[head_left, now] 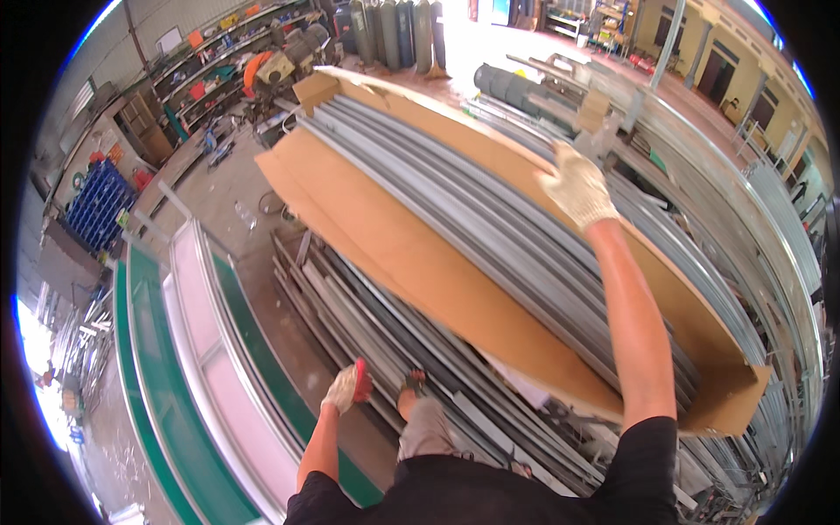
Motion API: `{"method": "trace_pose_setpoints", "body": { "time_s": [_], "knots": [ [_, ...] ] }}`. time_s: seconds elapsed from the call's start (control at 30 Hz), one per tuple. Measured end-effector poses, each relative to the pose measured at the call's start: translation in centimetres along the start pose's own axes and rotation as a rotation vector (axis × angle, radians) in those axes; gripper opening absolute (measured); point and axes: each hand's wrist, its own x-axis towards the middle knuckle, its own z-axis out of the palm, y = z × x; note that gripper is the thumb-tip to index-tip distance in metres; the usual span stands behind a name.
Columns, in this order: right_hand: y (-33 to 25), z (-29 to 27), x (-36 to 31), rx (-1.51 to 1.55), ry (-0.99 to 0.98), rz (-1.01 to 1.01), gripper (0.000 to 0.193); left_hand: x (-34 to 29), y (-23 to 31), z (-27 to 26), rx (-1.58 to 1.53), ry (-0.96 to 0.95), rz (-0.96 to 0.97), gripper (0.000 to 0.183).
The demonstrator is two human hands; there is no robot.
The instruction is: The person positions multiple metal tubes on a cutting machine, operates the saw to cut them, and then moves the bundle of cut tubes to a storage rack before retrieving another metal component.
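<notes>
A long, open cardboard box (376, 227) lies diagonally across the middle, filled with several grey metal profiles (455, 210) side by side. My right hand (579, 185), in a cream knit glove, is over the box's far flap with thumb and fingers apart. Whether it touches the cardboard I cannot tell. Low at my left side, my left hand (348, 387) wears a similar glove, its fingers curled. Something red shows along its fingers; I cannot make out whether it is an object or part of the glove. Below that box lies a stack of loose metal bars (359, 306).
Green and pink framed panels (206, 341) stand at the left. More long metal lengths (700, 175) fill the right side. Gas cylinders (394, 35) line the back, near cluttered shelves (219, 70). A plastic bottle (245, 214) lies on the floor.
</notes>
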Motion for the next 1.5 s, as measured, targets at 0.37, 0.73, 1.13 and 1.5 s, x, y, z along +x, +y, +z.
{"method": "trace_pose_setpoints", "body": {
  "time_s": [0.37,0.73,1.13,1.5],
  "knots": [
    [11.3,8.9,3.5,-0.546,-0.173,0.241,0.021,24.8,24.9,0.2,-0.064,-0.073,0.061,0.063],
    [-2.4,12.2,-1.6,-0.359,-0.130,0.340,0.015,12.4,27.4,-1.7,0.428,0.018,0.749,0.032],
    [-13.5,7.9,-6.8,-0.314,0.082,0.169,0.007,7.0,31.4,-4.3,0.407,0.109,0.518,0.032],
    [-19.3,17.7,-17.2,-0.086,-0.285,0.009,0.007,14.8,14.1,-27.8,-0.124,-0.060,-0.236,0.022]
  ]
}}
